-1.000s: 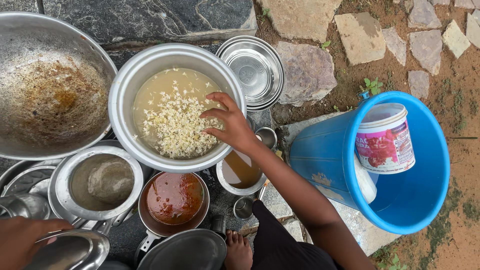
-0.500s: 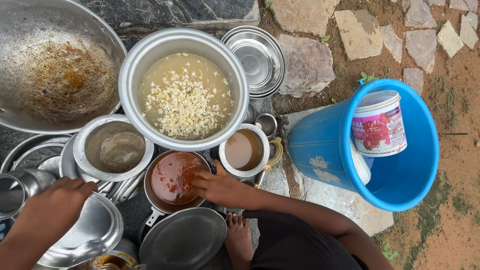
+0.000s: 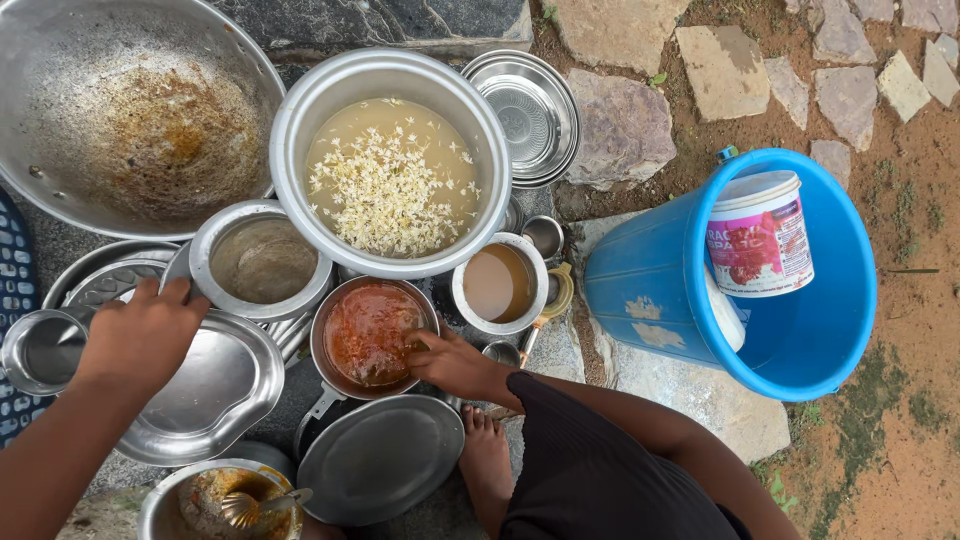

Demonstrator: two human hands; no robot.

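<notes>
Right hand (image 3: pixel 455 362) at near rim of small pan (image 3: pixel 368 335) holding red-orange liquid; fingertips curl over the rim into the pan, narrow spread, tips partly hidden by the rim, so cannot tell whether gripping or just touching. Pan handle runs down-left from the fingers, partly hidden under flat round lid (image 3: pixel 380 458).

Left hand (image 3: pixel 140 335) palm down, fingers loosely curled over far edge of shaped steel tray (image 3: pixel 205 395); fingertips reach toward small pot (image 3: pixel 262 260) of grey-brown water just beyond them. Underside of the fingers hidden; grip unclear. Steel cup (image 3: pixel 40 350) just left of the hand.

Beyond right fingers: big pot (image 3: pixel 392 160) of cloudy water with white bits floating. Just right of them: mug (image 3: pixel 500 283) of brown liquid. Greasy wok (image 3: pixel 130 110) cut off at top-left. Stacked steel plates (image 3: pixel 530 115) beyond the mug. Blue bucket (image 3: pixel 790 270) well right, white tub (image 3: pixel 760 235) inside. Bowl with spoon (image 3: pixel 225 500) cut off at bottom edge. Bare foot (image 3: pixel 485 460) below right wrist.
</notes>
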